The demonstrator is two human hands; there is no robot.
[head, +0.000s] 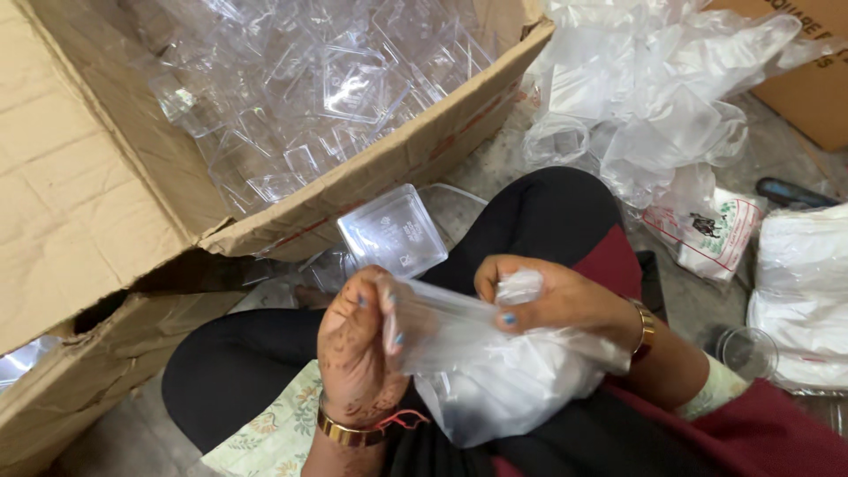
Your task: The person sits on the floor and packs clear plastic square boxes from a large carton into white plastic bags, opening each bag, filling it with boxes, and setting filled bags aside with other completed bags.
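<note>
Both hands hold a clear plastic bag (495, 371) over my lap. My left hand (358, 344) pinches the bag's open edge at the left, fingers curled around the film. My right hand (552, 300) grips the bunched top of the same bag, thumb on the film. The bag bulges downward with something pale inside; I cannot tell what. Just beyond my hands a clear square plastic lid or container (393, 231) lies tilted against the side of a cardboard box (389, 168).
The large open cardboard box holds several clear plastic containers (327, 88). A heap of crumpled clear bags (654, 97) lies at the upper right, with a printed white packet (715, 234), stacked white packets (808, 291) and a small clear cup (746, 353) on the right.
</note>
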